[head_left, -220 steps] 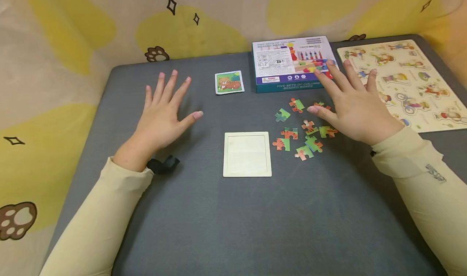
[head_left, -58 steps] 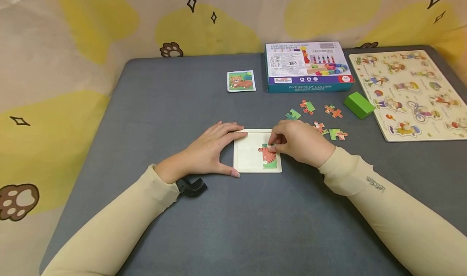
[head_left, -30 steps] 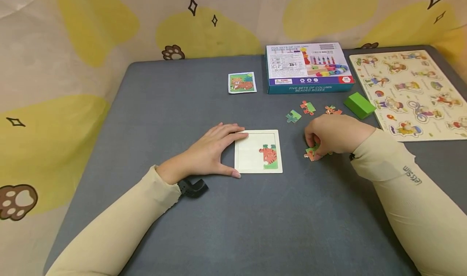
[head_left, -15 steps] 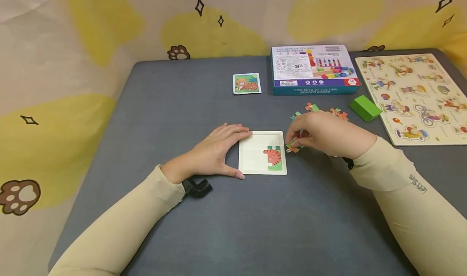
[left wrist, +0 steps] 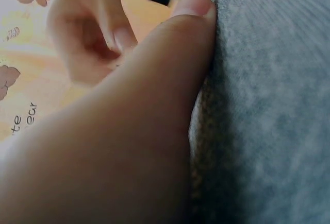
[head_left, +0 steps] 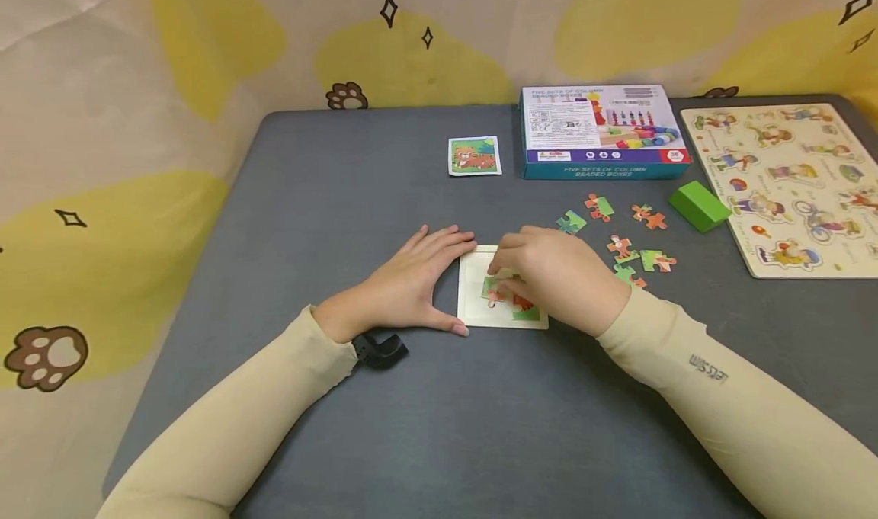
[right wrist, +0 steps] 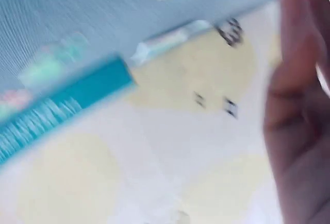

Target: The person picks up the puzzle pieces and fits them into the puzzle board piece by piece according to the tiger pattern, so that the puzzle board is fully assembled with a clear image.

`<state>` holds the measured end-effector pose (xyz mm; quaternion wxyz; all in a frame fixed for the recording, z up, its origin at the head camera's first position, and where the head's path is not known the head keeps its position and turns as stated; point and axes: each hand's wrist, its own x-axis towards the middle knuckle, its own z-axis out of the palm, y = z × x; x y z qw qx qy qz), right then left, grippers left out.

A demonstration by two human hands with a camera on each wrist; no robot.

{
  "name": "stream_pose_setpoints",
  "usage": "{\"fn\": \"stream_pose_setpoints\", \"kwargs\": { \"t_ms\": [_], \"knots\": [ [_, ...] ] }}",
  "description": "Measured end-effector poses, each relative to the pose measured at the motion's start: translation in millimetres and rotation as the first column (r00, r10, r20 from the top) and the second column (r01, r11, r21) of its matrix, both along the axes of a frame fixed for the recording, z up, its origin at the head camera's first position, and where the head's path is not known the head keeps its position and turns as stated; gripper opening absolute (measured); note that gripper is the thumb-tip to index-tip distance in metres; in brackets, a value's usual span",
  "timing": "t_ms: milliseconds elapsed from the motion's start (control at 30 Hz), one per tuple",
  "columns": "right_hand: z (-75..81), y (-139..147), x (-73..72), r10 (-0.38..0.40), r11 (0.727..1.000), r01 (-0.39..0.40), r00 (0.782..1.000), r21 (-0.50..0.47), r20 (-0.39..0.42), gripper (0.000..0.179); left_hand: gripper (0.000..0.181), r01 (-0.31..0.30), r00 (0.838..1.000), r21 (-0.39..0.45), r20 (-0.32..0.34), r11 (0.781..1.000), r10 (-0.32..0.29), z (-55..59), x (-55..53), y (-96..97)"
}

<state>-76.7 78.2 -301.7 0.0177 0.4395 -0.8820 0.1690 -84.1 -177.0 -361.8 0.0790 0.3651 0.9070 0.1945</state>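
Note:
In the head view my left hand (head_left: 418,283) lies at the left side of a shallow pale wooden puzzle tray (head_left: 469,313), fingertips on its upper left corner and thumb by the lower left one. My right hand (head_left: 559,279) is over the tray, its thumb and fingers pinching a green and orange jigsaw piece (head_left: 491,289). Joined tiger-striped pieces (head_left: 525,313) lie along the tray's right side, partly covered by that hand. Several loose jigsaw pieces (head_left: 619,247) are scattered to the right. The right wrist view is blurred, and the pinched piece is hard to make out there.
Behind the tray lies a tiger picture card (head_left: 475,156). A boxed bead set (head_left: 607,134) stands at the back, with a green block (head_left: 700,206) in front of its right end. A wooden picture board (head_left: 789,191) occupies the right of the grey table (head_left: 439,427).
The first frame shows a bare tray; tiger pieces now lie in it, and the green block has appeared. Lately my right hand took another piece and carried it left over the tray.

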Motion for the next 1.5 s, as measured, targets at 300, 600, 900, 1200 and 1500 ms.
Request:
{"fn": "stream_pose_setpoints", "kwargs": {
  "t_ms": [300,600,900,1200,1500],
  "knots": [
    [-1.4,-4,25.5,0.030,0.963,0.020,0.983,0.270,-0.182,0.038,0.116,0.001,1.000,0.021,-0.013,1.000,-0.001,0.1,-1.1,1.0],
    [-14.6,-4,14.6,0.013,0.949,0.013,0.997,0.314,-0.082,0.051,0.112,0.013,1.000,0.022,-0.015,1.000,-0.013,-0.1,-0.6,1.2],
    [2.3,17,-18.7,-0.215,0.964,0.215,0.976,0.159,-0.021,0.035,0.115,0.004,1.000,0.022,0.004,1.000,-0.004,-0.1,-1.1,0.8],
    [1.0,56,-56.7,-0.365,0.889,0.345,0.931,0.300,0.012,0.042,0.109,0.028,1.000,0.012,-0.007,1.000,-0.027,-0.7,-2.5,0.8],
    [-4.1,60,-62.8,-0.383,0.904,0.362,0.922,0.227,0.058,0.026,0.106,0.034,0.999,0.011,0.001,0.999,-0.034,-0.3,-2.3,0.2]
  ]
}}
